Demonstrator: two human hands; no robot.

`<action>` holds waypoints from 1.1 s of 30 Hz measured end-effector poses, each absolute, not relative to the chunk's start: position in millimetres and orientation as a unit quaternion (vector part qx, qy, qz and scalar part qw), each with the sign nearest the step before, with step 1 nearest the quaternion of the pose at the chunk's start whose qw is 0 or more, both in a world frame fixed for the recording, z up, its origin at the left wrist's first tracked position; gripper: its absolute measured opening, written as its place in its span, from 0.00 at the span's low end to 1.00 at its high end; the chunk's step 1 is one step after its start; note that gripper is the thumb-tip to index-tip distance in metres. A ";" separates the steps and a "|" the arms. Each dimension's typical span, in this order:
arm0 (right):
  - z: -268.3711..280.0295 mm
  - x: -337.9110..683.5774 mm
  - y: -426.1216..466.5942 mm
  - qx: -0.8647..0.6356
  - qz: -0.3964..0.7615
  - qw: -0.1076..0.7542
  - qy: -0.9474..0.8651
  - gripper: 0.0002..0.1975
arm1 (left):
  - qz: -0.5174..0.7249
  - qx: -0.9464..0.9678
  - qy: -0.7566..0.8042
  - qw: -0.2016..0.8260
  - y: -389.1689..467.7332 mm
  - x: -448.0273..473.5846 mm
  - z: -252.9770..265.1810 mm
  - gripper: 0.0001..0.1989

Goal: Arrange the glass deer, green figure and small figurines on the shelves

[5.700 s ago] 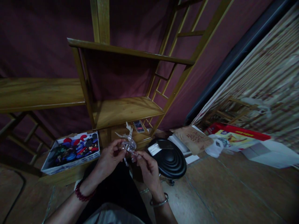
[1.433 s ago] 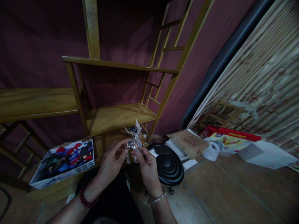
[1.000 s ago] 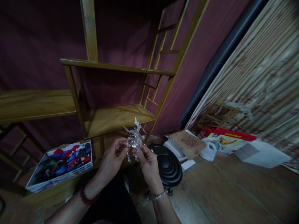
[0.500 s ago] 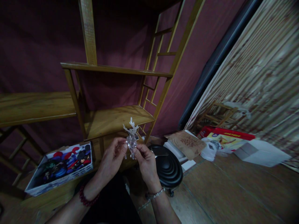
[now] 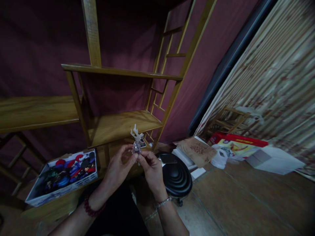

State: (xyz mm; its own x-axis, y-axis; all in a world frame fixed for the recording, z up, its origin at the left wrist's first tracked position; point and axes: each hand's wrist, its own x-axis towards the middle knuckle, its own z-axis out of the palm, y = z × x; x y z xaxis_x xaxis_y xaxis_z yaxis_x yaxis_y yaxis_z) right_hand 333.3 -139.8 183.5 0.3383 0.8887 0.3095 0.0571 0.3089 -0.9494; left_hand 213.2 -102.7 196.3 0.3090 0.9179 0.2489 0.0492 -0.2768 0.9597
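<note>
A small clear glass deer figurine (image 5: 136, 141) with pale antlers stands upright between my two hands. My left hand (image 5: 118, 166), with a red bead bracelet on its wrist, pinches the figurine's lower part from the left. My right hand (image 5: 152, 170), with a silver bangle on its wrist, pinches it from the right. The figurine's legs are hidden by my fingertips. Both hands are held in front of the lower board of a wooden shelf unit (image 5: 120, 124).
A white box (image 5: 62, 173) of dark, red and blue items sits at the lower left. A black round stool (image 5: 176, 175) stands right of my hands. Further right on the tiled floor lie a brown paper bag (image 5: 198, 151), a red-edged box (image 5: 237, 144) and a white box (image 5: 274, 160).
The figurine has been turned in my fingers and now stands upright and narrower to the camera. My hands have closed in around its base; the view has shifted slightly.
</note>
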 end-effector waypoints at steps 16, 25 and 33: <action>194.2 339.1 -135.1 -0.529 0.221 0.603 -0.555 0.06 | 0.478 0.644 0.343 0.489 -101.4 216.3 213.1 0.15; 212.2 346.8 -135.4 -0.523 0.212 0.590 -0.578 0.06 | 0.483 0.646 0.311 0.502 -101.2 219.7 222.3 0.15; 222.7 350.0 -135.8 -0.521 0.168 0.583 -0.600 0.06 | 0.487 0.666 0.298 0.480 -103.3 219.8 235.7 0.15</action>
State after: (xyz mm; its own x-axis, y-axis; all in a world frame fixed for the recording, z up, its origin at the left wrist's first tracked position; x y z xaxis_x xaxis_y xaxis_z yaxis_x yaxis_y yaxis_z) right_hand 350.0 -135.8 222.7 0.2232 0.8210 0.5255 0.4301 0.4009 -0.8089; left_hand 219.8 -103.3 235.7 0.3477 0.8646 0.3627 -0.0708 -0.3615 0.9297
